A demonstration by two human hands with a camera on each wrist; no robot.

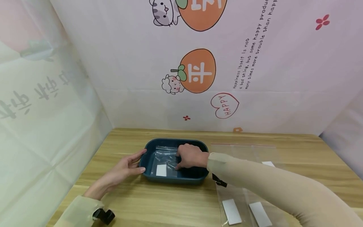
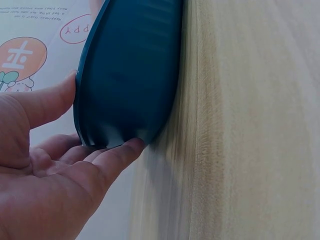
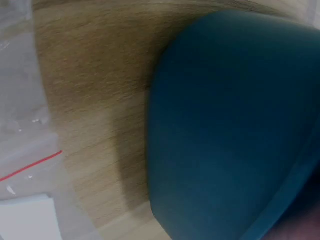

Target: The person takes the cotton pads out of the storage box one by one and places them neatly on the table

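Note:
A dark blue plastic basin stands on the wooden table. My left hand grips its left end, thumb on one side and fingers on the other; the left wrist view shows them at the basin's end. Inside lies a clear zip-lock bag with a white label patch. Reaching into the basin, my right hand has curled fingers and holds the bag's right edge between thumb and fingers; some fingertips are hidden. In the right wrist view the basin's outer wall covers most of that hand.
Larger clear bags with white patches and a red seal line lie flat on the table to the right, partly under my right forearm. Printed cloth hangs behind the table, and more cloth hangs at the left.

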